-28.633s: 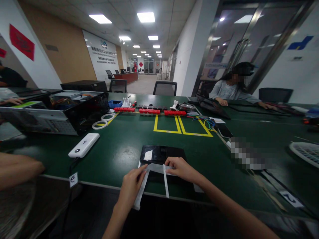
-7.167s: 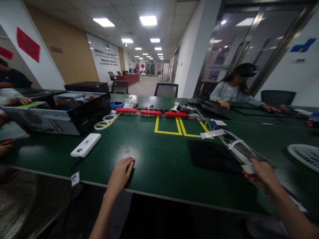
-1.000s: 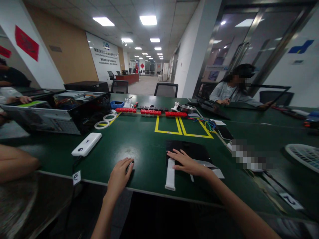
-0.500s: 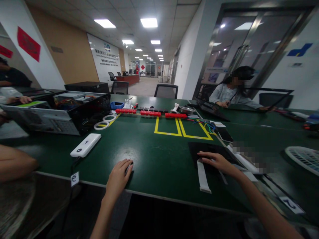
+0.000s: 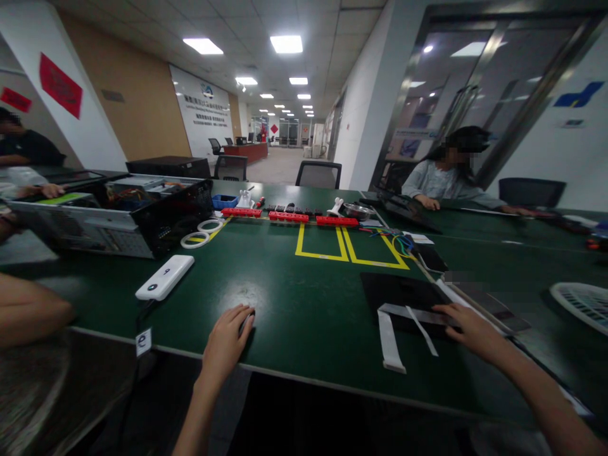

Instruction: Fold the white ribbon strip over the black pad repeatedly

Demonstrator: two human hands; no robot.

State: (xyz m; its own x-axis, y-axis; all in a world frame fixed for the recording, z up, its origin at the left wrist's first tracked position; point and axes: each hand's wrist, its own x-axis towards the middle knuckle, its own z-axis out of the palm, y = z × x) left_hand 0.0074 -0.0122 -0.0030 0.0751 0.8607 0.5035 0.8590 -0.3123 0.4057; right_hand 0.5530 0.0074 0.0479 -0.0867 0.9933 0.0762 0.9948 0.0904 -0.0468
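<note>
My left hand (image 5: 228, 335) rests near the table's front edge, its fingers curled round a small dark object (image 5: 246, 323) that is mostly hidden. On the right, my right hand (image 5: 463, 324) lies over the end of a flat white ribbon cable (image 5: 390, 342), with its fingers apart and touching the cable or the mat. The cable is folded and bent, and one thin white strip (image 5: 422, 330) crosses it at a slant. Beneath them lies a black mat (image 5: 387, 289) on the green table.
An open computer case (image 5: 95, 221) stands at the left beside a white power bank (image 5: 165, 277). Red strips (image 5: 289, 216) line the back above yellow tape outlines (image 5: 322, 256). Another person (image 5: 446, 177) sits across the table. A white basket (image 5: 582, 304) is far right.
My right hand has moved right, from the cable's bend towards its other end, uncovering more of the cable and the thin strip. My left hand has hardly moved.
</note>
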